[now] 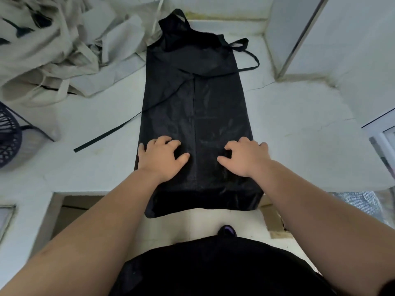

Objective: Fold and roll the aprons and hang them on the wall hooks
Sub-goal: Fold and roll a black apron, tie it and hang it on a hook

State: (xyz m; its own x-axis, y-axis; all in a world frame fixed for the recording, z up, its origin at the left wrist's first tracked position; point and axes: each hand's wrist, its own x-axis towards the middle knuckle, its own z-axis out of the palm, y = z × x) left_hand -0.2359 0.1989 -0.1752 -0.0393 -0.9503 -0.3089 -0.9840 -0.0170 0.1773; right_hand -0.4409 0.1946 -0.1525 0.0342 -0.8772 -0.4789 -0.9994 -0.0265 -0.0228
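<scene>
A white worktop (299, 129) fills the middle of the frame, its surface stained yellowish in patches and crossed by thin cracks toward the right. Along the top edge it meets a white wall (224, 5) with a grubby seam. At the upper right stands a white panel (352, 35) with a grey metal edge strip. A dark lattice basket (8, 142) shows at the left edge, and a white-framed pane (384, 142) at the right edge. Below the worktop's front edge lie pale floor tiles (203, 221), with brown cardboard (275, 223) at the lower right. The light is soft and even.
</scene>
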